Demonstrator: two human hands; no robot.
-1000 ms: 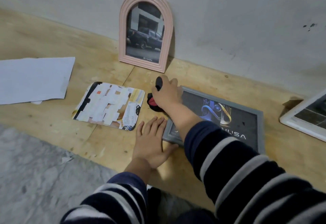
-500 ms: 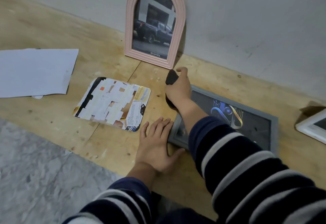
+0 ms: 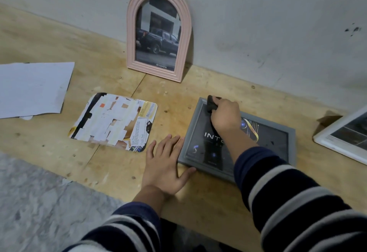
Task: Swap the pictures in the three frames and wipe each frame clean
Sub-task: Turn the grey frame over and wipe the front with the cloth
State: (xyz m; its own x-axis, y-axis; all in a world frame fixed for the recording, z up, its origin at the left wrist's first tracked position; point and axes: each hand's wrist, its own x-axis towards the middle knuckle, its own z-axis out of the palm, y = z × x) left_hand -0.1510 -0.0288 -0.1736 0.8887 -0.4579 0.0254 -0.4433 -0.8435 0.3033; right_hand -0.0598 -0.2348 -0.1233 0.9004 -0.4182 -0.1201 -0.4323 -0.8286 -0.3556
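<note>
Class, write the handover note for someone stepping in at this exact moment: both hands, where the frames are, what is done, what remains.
Left hand: open, flat on the wooden board, fingers against the grey frame's near-left edge.
Right hand: grips a dark cloth on the far-left corner of the grey frame.
Pink arched frame: upright against the wall, truck picture inside.
White frame: flat at the right edge, partly out of view.
Loose picture: flat on the board, left of the grey frame.
Underway: wiping the grey frame. Whether the other frames are wiped, or any pictures swapped, cannot be told.
</note>
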